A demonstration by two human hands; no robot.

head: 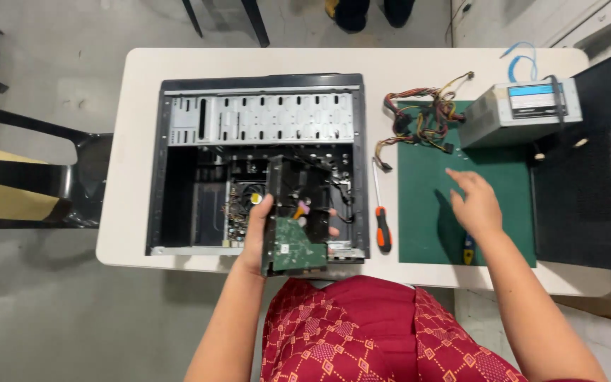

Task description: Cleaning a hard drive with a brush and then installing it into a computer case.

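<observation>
Left hand (pixel 256 237) grips hard drive (pixel 295 216), circuit board up, over near edge of open computer case (pixel 259 163). Right hand (pixel 476 205) empty, fingers spread, hovering over green mat (pixel 461 233). Advice: keep drive level, clear of cables; screwdriver (pixel 382 226) lies just left of mat.

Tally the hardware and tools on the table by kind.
Computer case, open: 1
Hard drive, held in the left hand: 1
Power supply unit with cable bundle: 1
Screwdriver: 1
Green mat, under the right hand: 1
Total: 5
</observation>
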